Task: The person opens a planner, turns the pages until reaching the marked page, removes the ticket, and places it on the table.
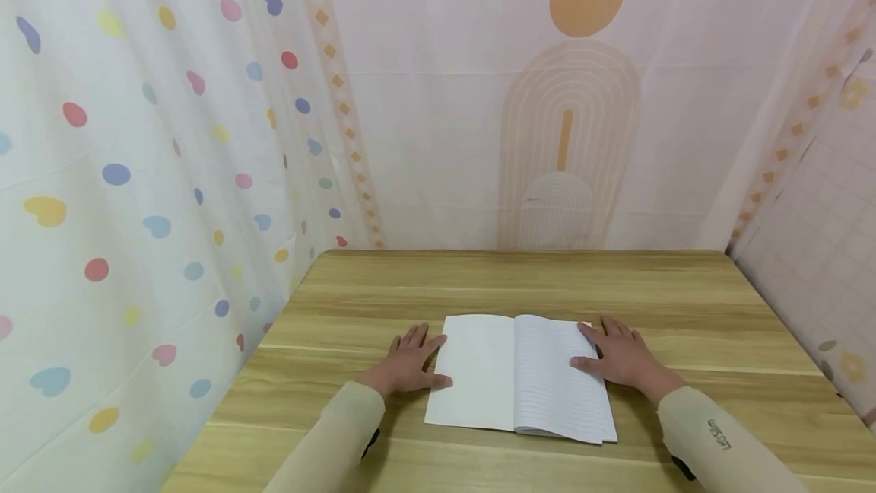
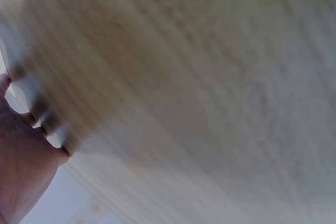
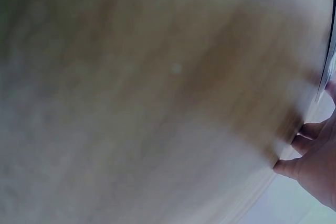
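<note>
An open notebook [image 1: 477, 379] lies on the wooden table, its left page blank and its right page [image 1: 557, 386] ruled with lines. The right-hand sheets look slightly lifted and uneven at the lower edge. My left hand [image 1: 409, 366] rests at the notebook's left edge, thumb and forefinger touching the page's margin, other fingers spread on the wood. On the opposite side my right hand [image 1: 624, 356] lies with thumb and forefinger on the ruled page and the remaining fingers on the table. In the wrist views, the left hand [image 2: 23, 156] and right hand [image 3: 317, 161] show fingertips against the tabletop.
The wooden table [image 1: 520, 280] stretches around the notebook. A polka-dot curtain [image 1: 171, 249] hangs along the left, a patterned curtain [image 1: 438, 135] behind the table's back edge, and another curtain [image 1: 828, 234] on the right.
</note>
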`<state>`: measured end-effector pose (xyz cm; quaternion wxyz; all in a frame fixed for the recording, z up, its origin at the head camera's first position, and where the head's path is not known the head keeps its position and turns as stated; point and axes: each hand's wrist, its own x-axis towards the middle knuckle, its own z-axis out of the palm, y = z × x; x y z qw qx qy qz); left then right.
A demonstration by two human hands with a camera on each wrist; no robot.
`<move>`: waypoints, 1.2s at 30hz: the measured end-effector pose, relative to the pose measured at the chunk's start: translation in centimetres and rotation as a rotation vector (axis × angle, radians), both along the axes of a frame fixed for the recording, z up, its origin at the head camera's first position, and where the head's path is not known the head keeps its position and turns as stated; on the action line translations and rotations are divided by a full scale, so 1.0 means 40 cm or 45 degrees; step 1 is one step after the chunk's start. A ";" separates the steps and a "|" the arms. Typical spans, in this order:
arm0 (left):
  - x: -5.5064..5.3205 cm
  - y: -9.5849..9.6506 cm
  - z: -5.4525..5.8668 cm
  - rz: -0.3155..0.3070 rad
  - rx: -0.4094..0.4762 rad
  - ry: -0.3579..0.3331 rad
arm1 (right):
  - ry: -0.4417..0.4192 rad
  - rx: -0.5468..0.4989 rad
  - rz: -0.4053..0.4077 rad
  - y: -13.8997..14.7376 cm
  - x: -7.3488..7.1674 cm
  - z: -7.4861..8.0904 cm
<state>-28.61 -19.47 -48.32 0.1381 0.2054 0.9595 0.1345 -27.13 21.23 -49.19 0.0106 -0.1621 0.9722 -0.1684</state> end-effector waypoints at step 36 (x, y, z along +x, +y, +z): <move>0.002 -0.001 -0.001 -0.002 0.015 -0.029 | -0.162 -0.725 -0.235 -0.066 0.001 0.076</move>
